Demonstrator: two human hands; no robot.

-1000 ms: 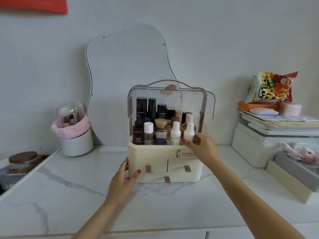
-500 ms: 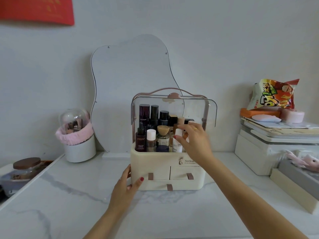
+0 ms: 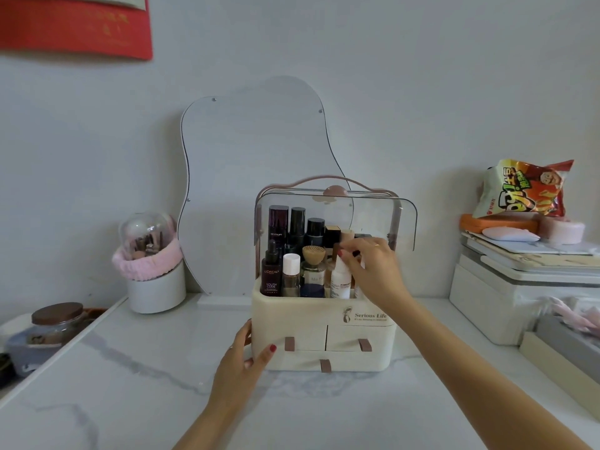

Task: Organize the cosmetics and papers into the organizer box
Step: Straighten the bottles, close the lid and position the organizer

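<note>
Since the earlier frame, the right hand has risen from the organizer box's front rim to the bottle tops; its fingertips now pinch the cap of a white bottle standing in the right part of the open top compartment; the left hand stays pressed flat, fingers straight, against the box's near-left corner; the box sits mid-counter, before the wavy mirror.

cream organizer box, lid open, bottles upright inside.
</note>
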